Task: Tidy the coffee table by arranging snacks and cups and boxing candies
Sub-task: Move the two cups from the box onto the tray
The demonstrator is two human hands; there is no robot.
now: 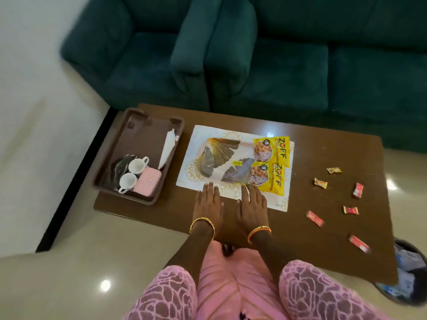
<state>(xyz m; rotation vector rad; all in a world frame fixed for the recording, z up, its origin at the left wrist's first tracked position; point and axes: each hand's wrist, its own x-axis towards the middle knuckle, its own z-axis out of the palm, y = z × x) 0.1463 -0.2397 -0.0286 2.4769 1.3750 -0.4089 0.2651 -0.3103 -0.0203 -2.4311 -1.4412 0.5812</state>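
Observation:
My left hand point(208, 205) and my right hand point(253, 205) lie flat, palms down, at the near edge of a white placemat point(201, 137) on the brown coffee table point(323, 153). On the mat sits a leaf-patterned tray point(219, 158) with two yellow snack packets point(272, 148) point(269, 179) at its right side. A brown serving tray point(141, 132) at the left holds two white cups point(138, 164) point(127, 182), a pink box point(147, 182) and a white folded paper point(168, 148). Several wrapped candies point(320, 183) point(358, 190) point(314, 218) lie scattered on the table's right part.
A dark green sofa point(277, 65) stands behind the table. A dark bin point(406, 273) with blue-white contents sits on the floor at the table's near right corner. Shiny tiled floor point(46, 158) lies to the left.

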